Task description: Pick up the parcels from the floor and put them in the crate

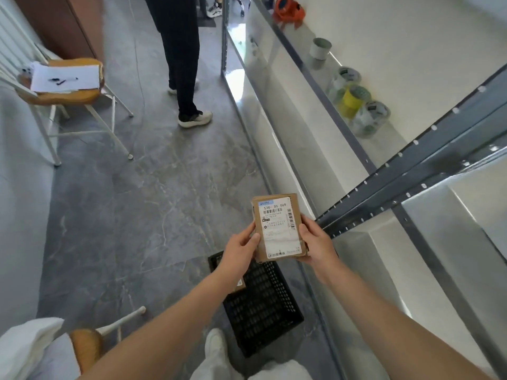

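Brown cardboard parcel [278,227] gripped along both long edges by left hand [241,250] and right hand [315,242], long axis pointing away. Black mesh crate [263,305] down on grey floor [137,215], below and bodyward, slightly nearer left hand: probably a short lowering back.

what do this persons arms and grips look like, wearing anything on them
Both arms are uncovered as far up as the view shows: no sleeve on the left forearm or the right forearm. The left grip and right grip are ungloved hands. No ring, watch, wristband or marking is visible on either.
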